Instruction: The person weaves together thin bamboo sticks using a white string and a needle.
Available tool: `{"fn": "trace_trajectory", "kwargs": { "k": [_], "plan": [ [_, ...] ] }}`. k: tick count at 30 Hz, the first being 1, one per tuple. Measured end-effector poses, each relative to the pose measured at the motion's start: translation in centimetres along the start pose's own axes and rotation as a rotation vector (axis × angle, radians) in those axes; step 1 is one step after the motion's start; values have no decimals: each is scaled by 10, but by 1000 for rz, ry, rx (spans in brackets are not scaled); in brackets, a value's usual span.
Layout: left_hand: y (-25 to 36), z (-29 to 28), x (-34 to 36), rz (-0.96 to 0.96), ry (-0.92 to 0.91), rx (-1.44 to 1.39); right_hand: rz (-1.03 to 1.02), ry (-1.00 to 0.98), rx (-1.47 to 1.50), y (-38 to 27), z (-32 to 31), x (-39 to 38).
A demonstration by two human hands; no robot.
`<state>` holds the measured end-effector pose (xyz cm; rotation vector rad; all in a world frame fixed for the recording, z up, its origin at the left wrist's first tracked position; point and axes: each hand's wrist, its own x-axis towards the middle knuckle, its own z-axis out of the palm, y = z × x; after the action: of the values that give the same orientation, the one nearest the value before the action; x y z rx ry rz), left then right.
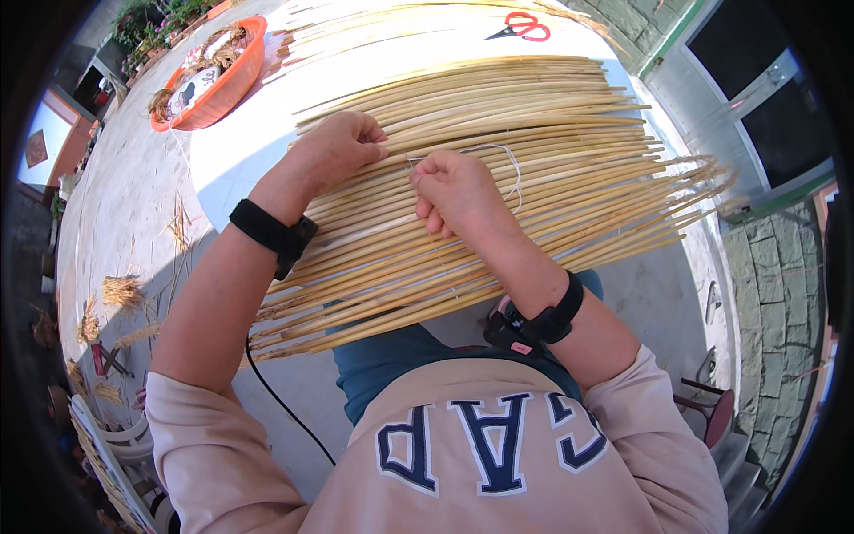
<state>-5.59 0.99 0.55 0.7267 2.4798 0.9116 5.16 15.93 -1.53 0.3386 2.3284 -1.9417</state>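
Stalks point(569, 182) lay across the desk point(258, 165); the left hand point(342, 147) rested there, fingertips together, while the right hand point(458, 191) pinched white thread point(515, 165). Good binding probably required even tension.

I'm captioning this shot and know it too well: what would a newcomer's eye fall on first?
Probably the broad spread of yellow stalks filling the middle, with a loop of white thread lying over it. Next, the red-handled scissors near the top edge, right of centre, and the bright orange basin at upper left.
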Motion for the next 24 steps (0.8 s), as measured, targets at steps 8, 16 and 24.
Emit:
{"fn": "trace_trajectory", "kwargs": {
  "k": [8,16,24],
  "plan": [
    [6,1,-9,55,57,55,12,-11,41,-1,-1,-1],
    [6,3,-10,79,89,95,-48,23,28,7,2,1],
    [11,10,-15,88,171,77,-222,211,-224,25,11,8]
  ]
}}
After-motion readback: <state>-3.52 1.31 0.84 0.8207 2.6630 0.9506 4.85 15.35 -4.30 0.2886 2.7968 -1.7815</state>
